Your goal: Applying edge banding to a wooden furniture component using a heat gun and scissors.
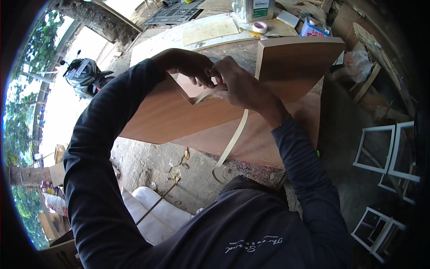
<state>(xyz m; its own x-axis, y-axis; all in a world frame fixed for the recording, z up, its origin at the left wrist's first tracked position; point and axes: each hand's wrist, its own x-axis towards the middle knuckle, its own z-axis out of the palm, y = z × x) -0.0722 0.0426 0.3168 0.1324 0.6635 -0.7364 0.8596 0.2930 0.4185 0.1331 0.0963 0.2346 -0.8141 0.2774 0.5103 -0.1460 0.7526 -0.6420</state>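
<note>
A wood-grain board (179,112) stands on edge in front of me, with an angled notch cut into its upper edge. A thin, pale edging strip (234,138) runs along the notch, passes through my hands and hangs in a curve down the near side. My right hand (246,89) is closed, pinching the strip between thumb and fingers over the board's edge. Arched over from the left, my left hand (190,67) has its fingers curled, the tips meeting my right fingers at the strip. Its exact grip is partly hidden.
Beneath lies a reddish-brown panel (264,139), and the board's far part (295,65) rises to the right. Behind are a metal can (253,11), a tape roll (260,27) and a blue tin (315,28). White frames (374,150) stand right; white sacks (150,210) lie below left.
</note>
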